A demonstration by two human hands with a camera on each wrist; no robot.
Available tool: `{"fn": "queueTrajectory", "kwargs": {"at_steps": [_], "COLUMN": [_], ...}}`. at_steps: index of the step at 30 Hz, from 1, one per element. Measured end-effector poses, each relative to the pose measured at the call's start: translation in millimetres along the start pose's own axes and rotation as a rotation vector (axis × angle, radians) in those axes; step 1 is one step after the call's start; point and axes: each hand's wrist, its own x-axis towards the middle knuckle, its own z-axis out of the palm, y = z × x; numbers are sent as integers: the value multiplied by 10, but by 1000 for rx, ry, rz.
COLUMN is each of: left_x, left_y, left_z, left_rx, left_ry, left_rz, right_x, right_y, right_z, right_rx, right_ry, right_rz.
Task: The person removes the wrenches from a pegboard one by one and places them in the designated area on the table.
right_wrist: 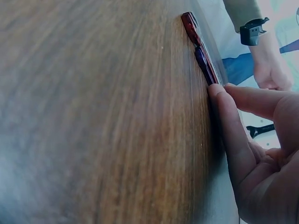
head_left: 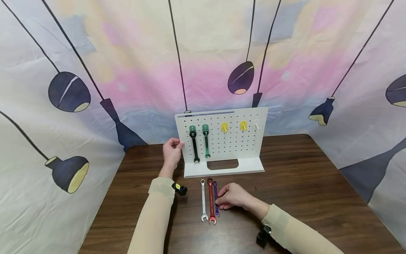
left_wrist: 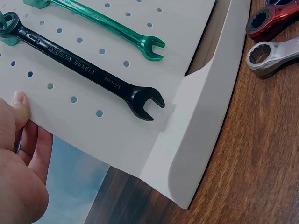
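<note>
My left hand pinches the left edge of a white pegboard, thumb on the front and fingers behind. In front of the board, a purple combination wrench lies on the wooden table. My right hand comes from the right and pinches this wrench between thumb and fingertip. Next to it lie a red wrench and, further left, a silver wrench, open ends toward me. On the board hang a black wrench, closest to my left hand, and a shorter green wrench.
Green hooks carry the two hung wrenches. Two yellow hooks and a clear hook stick out of the board's right half, bearing nothing. The board's foot has a slot. A patterned cloth hangs behind the table.
</note>
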Motion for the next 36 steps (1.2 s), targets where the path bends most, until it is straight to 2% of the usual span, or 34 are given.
{"fn": "queueTrajectory", "kwargs": {"at_steps": [11, 36], "left_x": [-10, 0], "left_y": [11, 3], "left_z": [-11, -12], "left_rx": [2, -2], "left_ry": [-7, -15], "left_rz": [-17, 14], "right_x": [3, 58], "right_y": [-5, -41], "right_z": [-12, -206], "right_rx": [6, -6], "right_ry": [-27, -29], "right_rz": [7, 4]}}
